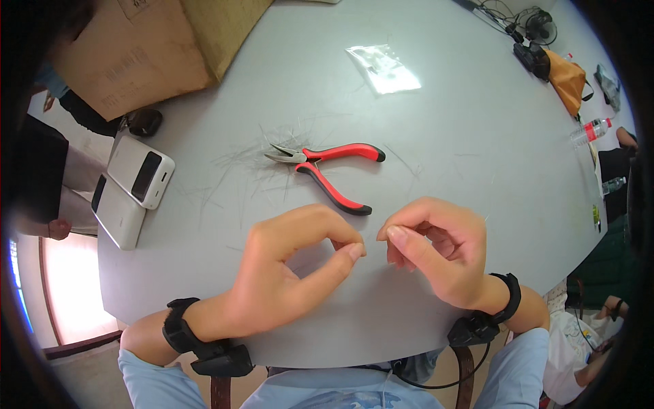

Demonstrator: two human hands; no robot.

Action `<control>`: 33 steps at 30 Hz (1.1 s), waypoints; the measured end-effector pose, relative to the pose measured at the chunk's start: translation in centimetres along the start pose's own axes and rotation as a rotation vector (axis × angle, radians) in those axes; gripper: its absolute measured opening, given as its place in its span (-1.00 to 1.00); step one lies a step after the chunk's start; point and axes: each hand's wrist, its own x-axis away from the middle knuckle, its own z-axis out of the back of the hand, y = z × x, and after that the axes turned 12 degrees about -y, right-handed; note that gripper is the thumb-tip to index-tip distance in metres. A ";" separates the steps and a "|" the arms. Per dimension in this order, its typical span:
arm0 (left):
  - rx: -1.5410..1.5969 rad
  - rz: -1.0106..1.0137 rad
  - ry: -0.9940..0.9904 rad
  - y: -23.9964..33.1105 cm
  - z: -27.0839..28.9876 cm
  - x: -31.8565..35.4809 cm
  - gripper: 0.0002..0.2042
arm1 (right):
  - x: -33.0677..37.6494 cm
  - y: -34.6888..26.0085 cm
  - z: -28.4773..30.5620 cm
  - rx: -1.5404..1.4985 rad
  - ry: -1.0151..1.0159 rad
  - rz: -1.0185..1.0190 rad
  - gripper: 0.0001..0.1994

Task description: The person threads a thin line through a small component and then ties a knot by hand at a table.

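pliers point(325, 170): red grips edged black. table point(477, 136): plain pale grey. my two power banks point(133, 187): white. box point(129, 54): brown cardboard.

I note open table point(477, 136) to the far right. Red-handled pliers point(325, 167) and scattered thin wires point(235, 170) lie just beyond my hands; two white power banks point(133, 187) and a cardboard box point(136, 54) block the left.

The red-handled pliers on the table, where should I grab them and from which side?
Probably take the pliers by the two red and black handles, coming from the right and from above with the right hand. The handles splay open toward the right and toward the hands, while the pointed metal jaws face left among thin wire strands.
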 end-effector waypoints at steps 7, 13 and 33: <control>0.261 0.132 -0.015 -0.2 -0.3 0.0 -0.90 | 0.2 0.1 0.1 -0.027 -0.016 -0.052 -0.95; 0.301 0.190 -0.039 0.2 -0.3 -0.1 -0.89 | 0.2 0.6 0.2 0.007 -0.031 -0.009 -0.95; -0.547 -0.125 -0.097 0.6 -1.7 -5.0 -0.95 | 1.1 -5.4 11.3 0.181 0.492 0.136 -0.86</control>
